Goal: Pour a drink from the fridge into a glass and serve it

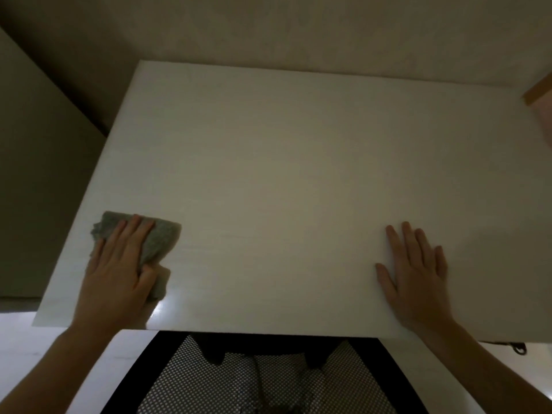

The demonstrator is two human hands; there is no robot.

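Head view, only 1 cam. We see a white tabletop (283, 174) filling most of the frame, dim light, w/ a glare patch on its near edge at approx 7 o'clock.

Our left hand (119, 273) sits at 8 o'clock on the tabletop, near its left edge. It presses down on a grey cloth (158, 240); fingers (131, 231) lie mostly straight across the cloth, thumb curled vs. the cloth's near fold, so the left grip is pinching the cloth while flat on it. The cloth is bunched, poking out past the fingertips and to the right of the hand.

Our right hand (415, 276) lies at 4 o'clock, palm down, fingers spread and straight, touching the bare tabletop; right grip released, holding nothing. The 2 hands are well apart.

No drink, glass or fridge shows here, so we can't say where the task's things are.

At 6 o'clock, below the tabletop edge: a black-framed mesh chair seat (268, 380). At 3 o'clock, top right edge: a brown strip (537, 94), too cropped to ID. Pale floor (44, 339) at 7 o'clock.
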